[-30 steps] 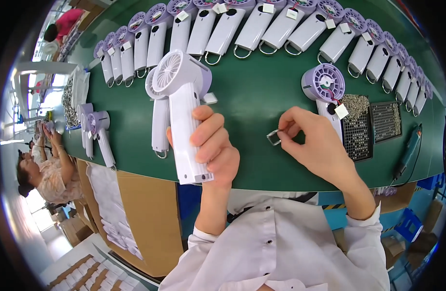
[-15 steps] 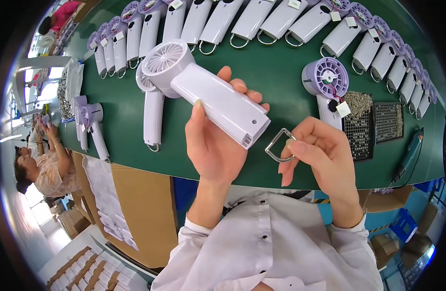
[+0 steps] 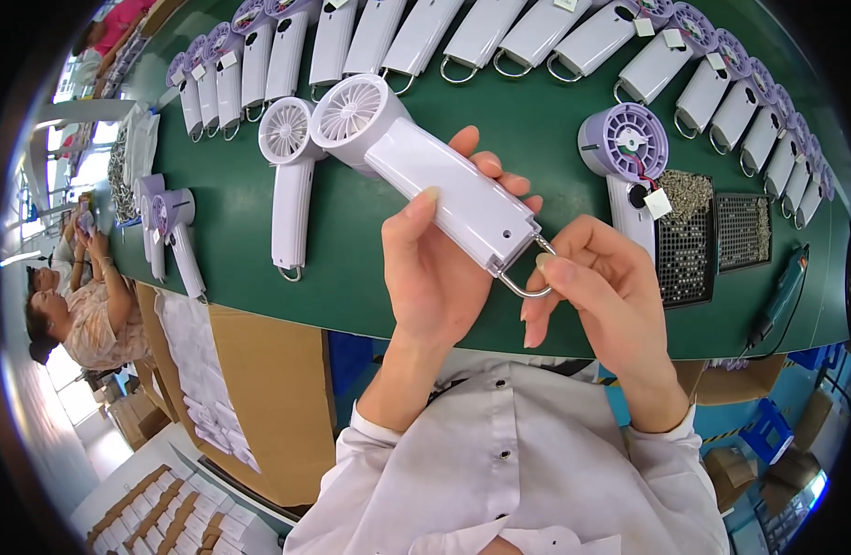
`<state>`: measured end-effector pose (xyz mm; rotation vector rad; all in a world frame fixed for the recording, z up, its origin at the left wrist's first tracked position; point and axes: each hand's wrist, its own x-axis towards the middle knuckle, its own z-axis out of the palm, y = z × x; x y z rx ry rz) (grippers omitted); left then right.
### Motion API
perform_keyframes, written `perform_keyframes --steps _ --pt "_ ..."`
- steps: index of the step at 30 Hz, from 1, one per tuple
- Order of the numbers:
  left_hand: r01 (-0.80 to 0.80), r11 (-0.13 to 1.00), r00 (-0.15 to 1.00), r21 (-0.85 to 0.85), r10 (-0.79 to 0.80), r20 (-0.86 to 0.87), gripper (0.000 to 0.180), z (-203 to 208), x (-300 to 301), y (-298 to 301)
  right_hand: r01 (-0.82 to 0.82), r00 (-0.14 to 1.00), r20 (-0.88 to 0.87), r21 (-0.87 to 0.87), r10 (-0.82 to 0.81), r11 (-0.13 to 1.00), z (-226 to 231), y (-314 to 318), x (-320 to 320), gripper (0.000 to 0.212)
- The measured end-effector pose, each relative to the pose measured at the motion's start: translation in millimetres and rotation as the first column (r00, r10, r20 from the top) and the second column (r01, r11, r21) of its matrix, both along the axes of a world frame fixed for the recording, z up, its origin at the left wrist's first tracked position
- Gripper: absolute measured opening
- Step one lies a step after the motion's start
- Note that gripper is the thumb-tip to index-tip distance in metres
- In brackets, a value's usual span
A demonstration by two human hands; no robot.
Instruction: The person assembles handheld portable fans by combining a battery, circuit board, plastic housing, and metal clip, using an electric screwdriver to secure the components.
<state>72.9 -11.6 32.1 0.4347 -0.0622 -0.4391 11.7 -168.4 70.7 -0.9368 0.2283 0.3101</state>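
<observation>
My left hand point(image 3: 435, 259) is wrapped round the handle of a pale lilac handheld fan point(image 3: 444, 185), its thumb on top and fingers along the far side. The fan's round grille head points to the far left, and the handle's end faces my right hand. Between thumb and fingers, my right hand point(image 3: 597, 291) pinches a silver metal ring point(image 3: 527, 289), a D-shaped loop. The loop's ends meet the bottom end of the handle; whether they sit inside it I cannot tell. Left of the held fan, another handheld fan point(image 3: 289, 203) with a ring lies on the green table point(image 3: 351, 250).
Several fans point(image 3: 486, 37) lie in an arc along the far side. To the right are an open fan point(image 3: 626, 148) with exposed wires, black trays of small metal parts point(image 3: 684, 240) and an electric screwdriver point(image 3: 782, 296). Co-workers point(image 3: 92, 305) sit at the far left.
Both hands have come together. The metal ring, apart from the handle before, now meets its end. My left hand and the fan have shifted right and slightly down.
</observation>
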Motion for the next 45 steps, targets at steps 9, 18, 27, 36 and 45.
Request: perform_keyframes --steps 9,18,27,36,45 --pt "-0.04 0.986 0.999 0.162 0.044 -0.025 0.043 3.2 -0.1 -1.3 0.071 0.997 0.001 -0.148 -0.071 0.986 5.1 9.6 -2.3 0.013" --pt "-0.045 0.959 0.998 0.278 0.054 -0.024 0.041 7.7 2.9 0.6 -0.002 1.0 -0.019 -0.105 0.0 0.994 1.9 8.2 -1.6 0.012" --pt "-0.032 0.915 0.999 0.401 0.04 -0.011 0.044 18.8 6.7 2.6 0.041 0.999 -0.002 -0.126 -0.041 0.991 -5.2 13.6 -3.8 0.011" --pt "-0.03 0.915 0.999 0.402 0.042 -0.022 0.042 20.2 6.2 4.6 0.049 0.998 -0.027 -0.111 -0.052 0.993 -10.1 15.6 -2.2 0.012" --pt "0.045 0.989 0.999 0.142 -0.043 -0.02 0.035 1.1 12.2 12.4 0.063 0.998 0.002 -0.119 -0.063 0.991 -11.0 12.6 -2.7 0.014"
